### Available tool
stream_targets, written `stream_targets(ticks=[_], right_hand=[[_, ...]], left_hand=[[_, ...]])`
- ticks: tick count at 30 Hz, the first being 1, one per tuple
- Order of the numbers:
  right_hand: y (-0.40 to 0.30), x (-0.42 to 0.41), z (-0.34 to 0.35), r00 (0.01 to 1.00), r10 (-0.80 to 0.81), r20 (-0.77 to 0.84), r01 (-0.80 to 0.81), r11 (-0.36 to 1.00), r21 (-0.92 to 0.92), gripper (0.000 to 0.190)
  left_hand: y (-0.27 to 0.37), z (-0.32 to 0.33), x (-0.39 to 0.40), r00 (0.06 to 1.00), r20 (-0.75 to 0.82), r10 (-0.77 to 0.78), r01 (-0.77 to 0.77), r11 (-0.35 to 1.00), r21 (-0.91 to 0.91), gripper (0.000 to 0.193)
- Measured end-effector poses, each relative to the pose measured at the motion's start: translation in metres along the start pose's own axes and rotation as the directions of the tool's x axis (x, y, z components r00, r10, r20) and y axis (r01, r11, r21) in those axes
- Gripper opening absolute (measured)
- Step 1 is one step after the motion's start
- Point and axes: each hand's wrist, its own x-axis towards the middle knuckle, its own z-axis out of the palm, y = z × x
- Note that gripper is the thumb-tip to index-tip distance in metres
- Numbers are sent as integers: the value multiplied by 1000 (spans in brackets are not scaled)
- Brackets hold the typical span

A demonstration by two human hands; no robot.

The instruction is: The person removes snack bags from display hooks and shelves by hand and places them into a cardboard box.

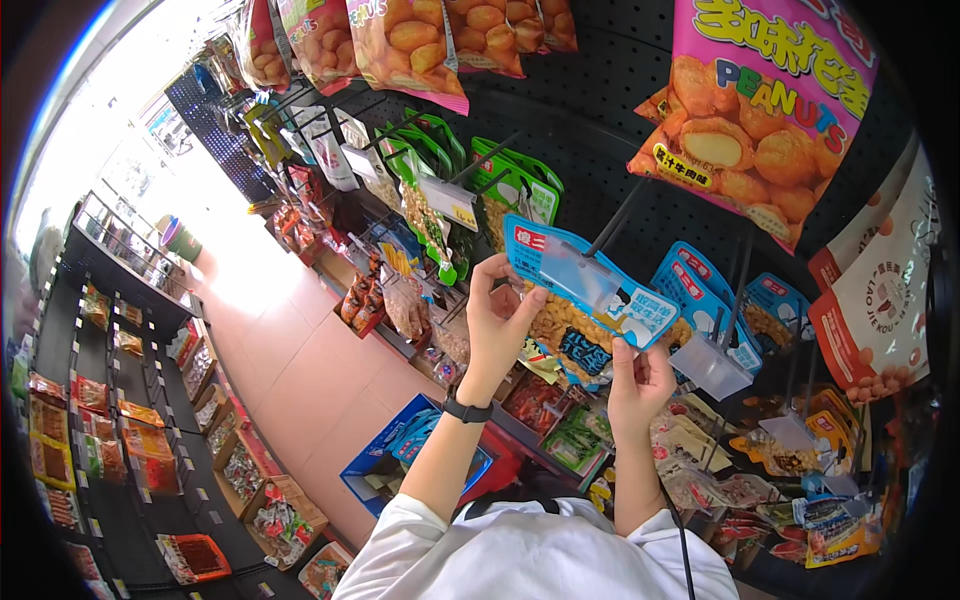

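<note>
A blue-topped snack bag (574, 328) with a clear window over brown nut-like pieces is stretched between my two hands. My left hand (499, 322) grips its left side, thumb on the front. On the lower right edge, my right hand (637, 379) pinches the bag between thumb and fingers. A clear plastic tag holder (577, 274) on the end of a black display hook (619, 217) overlaps the bag's header. I cannot tell whether the bag hangs on that hook. More blue-topped bags (694, 281) hang just to the right.
Pink peanut bags (750, 112) hang above, and green-topped bags (517, 180) hang to the left. Metal hooks with tag holders (712, 365) jut from the black pegboard. A blue carton (367, 469) of packets stands below left. Across the tiled aisle (300, 360) are black shelves (135, 495) with packets.
</note>
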Motion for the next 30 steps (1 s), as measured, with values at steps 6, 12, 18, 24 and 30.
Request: stream_targets(ticks=[6,12,18,24,30], right_hand=[[5,1,2,998,-41,-40,41,999,-6,11],[20,13,5,995,-16,-97,14,1000,-20,10],[32,23,8,987,-50,-155,41,997,-58,13],[66,-19,18,817,-550,-171,485,817,-311,42],[83,-115,35,832,-224,508,318,942,-107,27]], left_hand=[[-8,4,4,1000,-15,25,-26,999,-46,36],[-20,10,16,1000,3,17,-17,1000,7,37],[-28,27,34,998,2,59,-59,990,127,43],[-49,9,-2,998,-52,34,-23,981,191,41],[-94,-53,-159,952,-93,-292,301,834,462,31]])
